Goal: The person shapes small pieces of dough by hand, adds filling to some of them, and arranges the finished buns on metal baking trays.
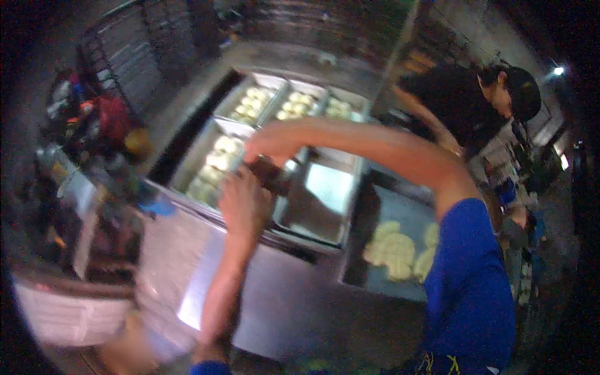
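My left hand (242, 201) and my right hand (272, 145) meet over the metal pans, both blurred. The fingers of each are bent inward, close to a dark brown patch (267, 174) between them that I cannot identify. My right arm reaches across from the right. Beside my left hand is a rectangular pan (182, 177) holding several pale dough balls (220, 157). Just right of my hands, another pan (342, 226) shows a bare, shiny bottom with shadow across it. Whatever my fingers grip is hidden.
Behind stand more pans of dough balls (294, 105). Flattened yellowish dough pieces (392, 250) lie on a grey tray (389, 203) at right. A person in dark clothes (447, 94) bends over at far right. Cluttered items, one red (117, 117), stand at left.
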